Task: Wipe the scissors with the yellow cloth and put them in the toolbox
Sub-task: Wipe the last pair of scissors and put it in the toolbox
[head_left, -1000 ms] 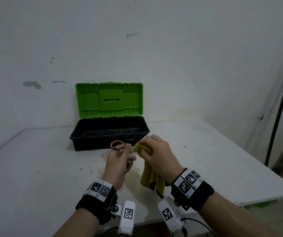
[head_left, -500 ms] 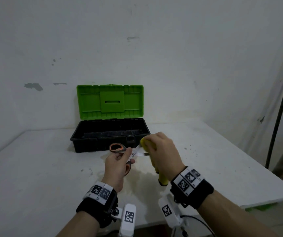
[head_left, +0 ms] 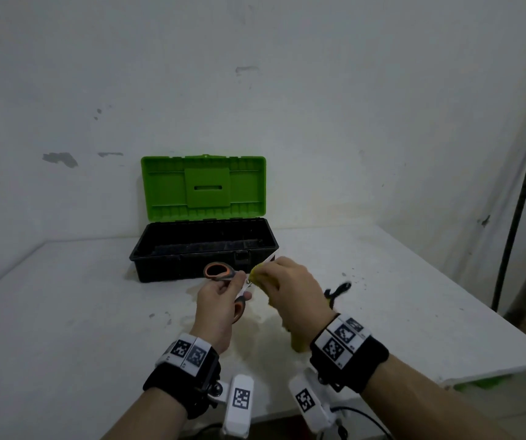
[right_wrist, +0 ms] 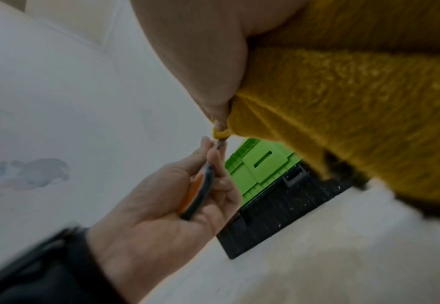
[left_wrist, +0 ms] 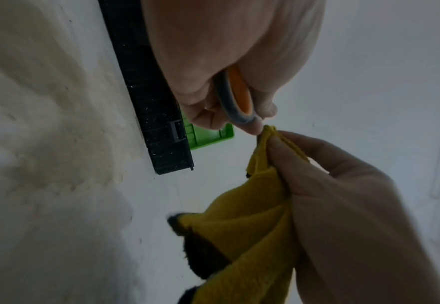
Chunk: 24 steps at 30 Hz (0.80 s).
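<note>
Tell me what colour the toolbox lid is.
Bright green lid, over a black base; clearest in the head view.

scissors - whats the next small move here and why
Probably draw the yellow cloth along the blades toward the tip. The left hand grips the scissors by the orange handles, and the right hand pinches the cloth right by the handles, so the blades look only partly wiped. The toolbox stands open behind, ready afterwards.
</note>
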Each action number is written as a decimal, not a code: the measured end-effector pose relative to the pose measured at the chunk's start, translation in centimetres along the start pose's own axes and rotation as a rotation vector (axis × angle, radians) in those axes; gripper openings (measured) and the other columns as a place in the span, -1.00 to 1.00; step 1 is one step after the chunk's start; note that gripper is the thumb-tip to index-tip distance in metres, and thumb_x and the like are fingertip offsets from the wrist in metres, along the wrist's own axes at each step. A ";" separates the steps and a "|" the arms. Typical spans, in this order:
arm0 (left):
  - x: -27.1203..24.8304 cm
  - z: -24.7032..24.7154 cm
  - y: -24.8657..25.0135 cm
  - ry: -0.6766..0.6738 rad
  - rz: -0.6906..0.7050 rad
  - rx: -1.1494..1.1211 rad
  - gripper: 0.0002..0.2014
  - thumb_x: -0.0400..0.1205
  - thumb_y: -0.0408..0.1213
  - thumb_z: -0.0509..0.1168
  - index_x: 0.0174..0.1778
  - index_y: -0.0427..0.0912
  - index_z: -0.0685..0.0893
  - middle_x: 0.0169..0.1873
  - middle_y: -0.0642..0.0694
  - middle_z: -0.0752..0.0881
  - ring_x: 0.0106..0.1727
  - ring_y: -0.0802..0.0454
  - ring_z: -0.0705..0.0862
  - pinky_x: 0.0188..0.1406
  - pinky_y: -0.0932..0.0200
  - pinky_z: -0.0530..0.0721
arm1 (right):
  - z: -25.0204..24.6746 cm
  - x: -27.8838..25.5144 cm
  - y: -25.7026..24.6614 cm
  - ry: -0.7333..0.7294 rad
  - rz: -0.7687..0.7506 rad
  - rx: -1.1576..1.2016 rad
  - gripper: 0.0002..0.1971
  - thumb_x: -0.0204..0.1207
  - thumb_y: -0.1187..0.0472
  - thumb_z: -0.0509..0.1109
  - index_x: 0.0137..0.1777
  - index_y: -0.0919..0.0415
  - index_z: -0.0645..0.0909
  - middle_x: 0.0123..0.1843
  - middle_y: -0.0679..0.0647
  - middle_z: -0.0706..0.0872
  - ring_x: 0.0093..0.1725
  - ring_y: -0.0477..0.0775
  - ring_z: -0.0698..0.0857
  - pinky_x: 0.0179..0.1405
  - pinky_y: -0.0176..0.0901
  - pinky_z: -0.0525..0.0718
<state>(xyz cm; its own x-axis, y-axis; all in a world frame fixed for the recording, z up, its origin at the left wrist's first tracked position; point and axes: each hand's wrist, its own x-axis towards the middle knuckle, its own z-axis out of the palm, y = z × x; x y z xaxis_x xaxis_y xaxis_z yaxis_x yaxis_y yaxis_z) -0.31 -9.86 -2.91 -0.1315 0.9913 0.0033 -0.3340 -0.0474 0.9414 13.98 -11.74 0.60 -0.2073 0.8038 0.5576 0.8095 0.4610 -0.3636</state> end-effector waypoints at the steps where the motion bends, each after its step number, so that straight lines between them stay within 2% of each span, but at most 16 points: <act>1: 0.0 0.0 0.1 -0.005 0.000 0.000 -0.82 0.69 -0.22 0.38 0.01 -0.29 0.76 -0.12 -0.14 0.79 -0.25 0.03 0.76 -0.14 0.10 0.68 | 0.1 0.0 0.0 -0.001 0.010 -0.005 -0.83 0.67 0.06 0.32 0.12 -0.05 0.73 0.00 -0.01 0.68 -0.09 0.08 0.67 -0.18 0.08 0.70; 6: 0.1 -0.3 -0.3 0.008 0.001 0.010 -0.85 0.69 -0.24 0.39 -0.01 -0.26 0.76 -0.13 -0.15 0.77 -0.29 0.06 0.76 -0.20 0.12 0.67 | -1.7 2.0 1.8 0.118 0.183 0.001 -0.82 0.67 0.10 0.29 0.11 -0.03 0.73 -0.01 0.01 0.69 -0.08 0.09 0.68 -0.07 0.12 0.72; 8: 0.0 -0.2 -0.2 0.021 0.019 0.029 -0.85 0.69 -0.23 0.39 -0.04 -0.24 0.77 -0.19 -0.12 0.79 -0.28 0.06 0.77 -0.15 0.08 0.66 | -1.7 1.8 1.2 0.136 0.146 0.027 -0.83 0.66 0.10 0.31 0.10 -0.02 0.74 -0.01 0.01 0.70 -0.07 0.09 0.68 -0.07 0.10 0.71; 11: 0.1 0.1 0.0 0.016 0.049 0.032 -0.84 0.70 -0.22 0.38 -0.10 -0.22 0.77 -0.27 -0.07 0.79 -0.32 0.09 0.77 -0.15 0.08 0.66 | -0.7 0.3 -0.7 0.029 0.039 0.044 -0.83 0.67 0.07 0.32 0.12 -0.02 0.74 0.00 0.02 0.70 -0.06 0.10 0.68 -0.11 0.10 0.70; 14: 0.1 0.3 0.1 -0.011 0.057 0.036 -0.84 0.70 -0.25 0.37 -0.07 -0.29 0.76 -0.24 -0.12 0.76 -0.38 0.11 0.75 -0.27 0.16 0.67 | -0.5 0.3 -0.8 0.014 0.055 0.008 -0.82 0.67 0.08 0.31 0.12 -0.02 0.74 -0.01 0.01 0.69 -0.07 0.09 0.67 -0.12 0.09 0.70; 19: 0.0 -0.2 0.0 0.018 0.071 0.084 -0.87 0.69 -0.25 0.39 -0.11 -0.24 0.74 -0.24 -0.12 0.75 -0.41 0.15 0.76 -0.28 0.12 0.65 | -1.5 1.9 1.1 0.155 0.181 -0.005 -0.81 0.65 0.08 0.30 0.09 0.00 0.75 -0.04 0.03 0.72 -0.06 0.09 0.68 -0.06 0.07 0.70; 21: 0.0 -0.1 0.2 0.013 0.092 0.103 -0.86 0.70 -0.24 0.38 -0.07 -0.25 0.74 -0.24 -0.12 0.76 -0.41 0.16 0.76 -0.27 0.13 0.66 | -1.2 1.4 0.4 0.151 0.137 0.020 -0.82 0.65 0.06 0.32 0.09 0.01 0.75 -0.03 0.02 0.73 -0.07 0.06 0.68 -0.08 0.00 0.69; 24: -0.2 0.0 0.5 -0.009 0.104 0.089 -0.86 0.71 -0.26 0.37 -0.04 -0.28 0.74 -0.21 -0.16 0.75 -0.42 0.17 0.74 -0.37 0.26 0.67 | -0.2 0.1 -0.9 0.069 0.050 0.038 -0.84 0.64 0.06 0.35 0.09 -0.01 0.75 -0.03 0.01 0.73 -0.09 0.04 0.68 -0.16 -0.04 0.68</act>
<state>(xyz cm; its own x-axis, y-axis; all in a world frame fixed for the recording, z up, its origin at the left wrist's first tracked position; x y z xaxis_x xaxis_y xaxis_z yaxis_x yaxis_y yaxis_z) -0.41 -10.05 -2.46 -0.1527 0.9827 0.1048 -0.2349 -0.1391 0.9620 13.34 -12.13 1.17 -0.1280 0.7988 0.5878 0.7962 0.4361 -0.4194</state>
